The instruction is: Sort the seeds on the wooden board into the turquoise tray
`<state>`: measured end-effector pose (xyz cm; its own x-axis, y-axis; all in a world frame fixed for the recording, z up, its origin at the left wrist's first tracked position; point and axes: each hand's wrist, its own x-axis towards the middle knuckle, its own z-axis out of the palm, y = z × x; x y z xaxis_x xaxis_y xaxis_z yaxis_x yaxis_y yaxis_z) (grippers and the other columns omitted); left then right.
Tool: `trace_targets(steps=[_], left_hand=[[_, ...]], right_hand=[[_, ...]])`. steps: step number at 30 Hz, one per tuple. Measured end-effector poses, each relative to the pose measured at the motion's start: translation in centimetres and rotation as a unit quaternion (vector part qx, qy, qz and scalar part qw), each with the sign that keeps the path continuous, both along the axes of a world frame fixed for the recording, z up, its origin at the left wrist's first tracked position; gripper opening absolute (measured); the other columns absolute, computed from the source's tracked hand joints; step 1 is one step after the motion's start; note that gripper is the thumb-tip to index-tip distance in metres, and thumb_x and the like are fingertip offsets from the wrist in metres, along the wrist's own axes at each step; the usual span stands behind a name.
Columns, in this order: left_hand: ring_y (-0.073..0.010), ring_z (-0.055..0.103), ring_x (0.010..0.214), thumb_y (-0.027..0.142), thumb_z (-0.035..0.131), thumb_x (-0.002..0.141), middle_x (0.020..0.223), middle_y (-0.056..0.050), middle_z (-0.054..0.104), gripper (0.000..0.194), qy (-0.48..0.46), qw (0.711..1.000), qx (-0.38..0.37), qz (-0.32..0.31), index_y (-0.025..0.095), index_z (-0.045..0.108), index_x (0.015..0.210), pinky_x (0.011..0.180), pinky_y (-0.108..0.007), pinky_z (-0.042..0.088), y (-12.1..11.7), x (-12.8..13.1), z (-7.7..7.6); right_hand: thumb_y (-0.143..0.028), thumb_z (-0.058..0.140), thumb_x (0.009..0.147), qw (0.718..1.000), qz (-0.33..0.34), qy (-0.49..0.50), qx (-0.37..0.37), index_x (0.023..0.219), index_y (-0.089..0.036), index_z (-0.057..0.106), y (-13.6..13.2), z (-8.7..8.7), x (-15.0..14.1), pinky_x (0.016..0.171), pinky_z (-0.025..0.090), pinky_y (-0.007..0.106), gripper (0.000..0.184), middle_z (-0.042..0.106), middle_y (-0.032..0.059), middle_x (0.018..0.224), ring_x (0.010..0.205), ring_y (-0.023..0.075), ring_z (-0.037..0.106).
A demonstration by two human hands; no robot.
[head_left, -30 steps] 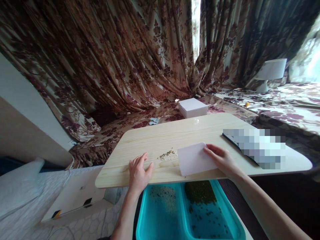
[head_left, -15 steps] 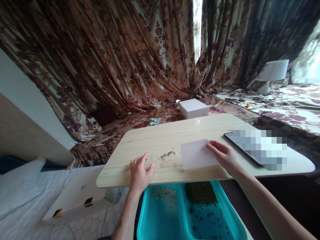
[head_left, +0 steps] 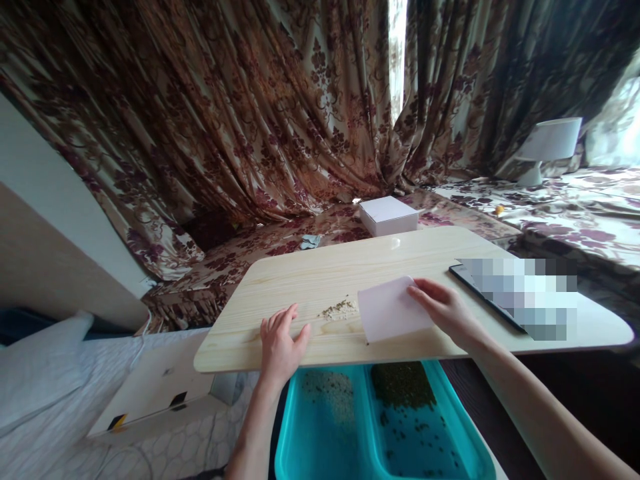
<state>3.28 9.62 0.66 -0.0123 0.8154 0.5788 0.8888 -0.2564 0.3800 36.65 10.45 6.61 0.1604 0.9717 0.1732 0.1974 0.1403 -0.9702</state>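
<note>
My right hand (head_left: 443, 308) pinches a white card (head_left: 393, 311) by its upper right corner, holding it over the pale wooden table (head_left: 300, 277). Just left of the card's edge lies a small pile of mixed grains (head_left: 340, 309), greenish at the back and whitish in front. My left hand (head_left: 281, 339) rests on the tabletop left of the pile, fingers spread and nothing in them. Below the table's front edge sits a turquoise two-part tray (head_left: 367, 427). Whitish grains (head_left: 330, 393) lie in its left compartment, dark green ones (head_left: 403, 385) in its right.
A tablet-like device (head_left: 500, 303) with a blurred-out screen lies on the table's right side. Behind the table stands a white box (head_left: 389, 215) beside a crumpled light cloth (head_left: 311, 241). A lamp (head_left: 553, 143) is at the far right; a large carton (head_left: 155, 383) lies at left.
The card has risen slightly and shifted, its left edge now close to the grain pile again. My left hand stays in place on the table. The view has drifted slightly.
</note>
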Motion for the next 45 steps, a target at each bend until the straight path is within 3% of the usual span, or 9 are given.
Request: trace_targets(steps=[12,21,29,32,37,45], left_hand=[[-0.0309,0.066,0.115,0.030,0.058,0.090,0.110,-0.009,0.075,0.039,0.004,1.000,0.004,0.000,0.023,0.063,0.128,0.112,-0.055,0.036,0.0,0.1,0.1],[-0.0316,0.065,0.115,0.030,0.058,0.091,0.110,-0.010,0.075,0.039,0.006,1.000,-0.004,-0.001,0.021,0.062,0.128,0.112,-0.057,0.035,0.0,0.0,0.0],[-0.0310,0.065,0.117,0.029,0.058,0.091,0.111,-0.010,0.075,0.039,0.006,1.000,-0.009,0.003,0.021,0.062,0.128,0.112,-0.056,0.035,0.0,0.0,0.2],[-0.0302,0.065,0.118,0.028,0.059,0.090,0.111,-0.009,0.075,0.039,0.003,1.000,-0.010,0.005,0.022,0.063,0.128,0.112,-0.054,0.036,0.0,0.0,0.2],[-0.0299,0.064,0.118,0.026,0.058,0.091,0.111,-0.009,0.075,0.039,-0.004,1.000,-0.007,0.007,0.022,0.062,0.129,0.114,-0.055,0.034,-0.1,0.1,0.2],[-0.0294,0.064,0.119,0.023,0.060,0.090,0.112,-0.009,0.075,0.040,-0.012,1.000,-0.005,0.008,0.022,0.062,0.129,0.114,-0.057,0.034,-0.2,0.3,0.5]], right_hand=[[-0.075,0.074,0.062,1.000,-0.004,-0.004,-0.011,0.080,-0.025,0.076,-0.4,0.2,0.1,0.072,0.057,0.036,0.053,0.080,0.0072,0.087,0.081,0.0268,0.071],[-0.072,0.077,0.061,1.000,-0.005,-0.020,-0.022,0.076,-0.022,0.078,-2.0,0.6,1.2,0.060,0.056,0.035,0.053,0.080,0.0078,0.079,0.070,0.0263,0.071],[-0.071,0.077,0.064,0.990,-0.128,-0.005,0.052,0.089,-0.026,0.076,-2.7,-0.9,4.1,0.069,0.063,0.037,0.051,0.081,0.0060,0.085,0.082,0.0285,0.077],[-0.069,0.078,0.064,0.987,-0.143,-0.009,0.069,0.089,-0.027,0.075,-3.2,-1.6,4.4,0.069,0.065,0.039,0.049,0.081,0.0058,0.082,0.081,0.0298,0.078],[-0.064,0.079,0.068,0.989,-0.124,-0.024,0.077,0.091,-0.025,0.076,-4.1,-2.1,3.8,0.070,0.066,0.037,0.045,0.083,0.0066,0.085,0.079,0.0289,0.079],[-0.072,0.074,0.070,0.994,-0.089,-0.010,0.070,0.093,-0.024,0.075,-4.7,-3.3,0.6,0.062,0.065,0.033,0.053,0.081,0.0081,0.079,0.075,0.0275,0.078]])
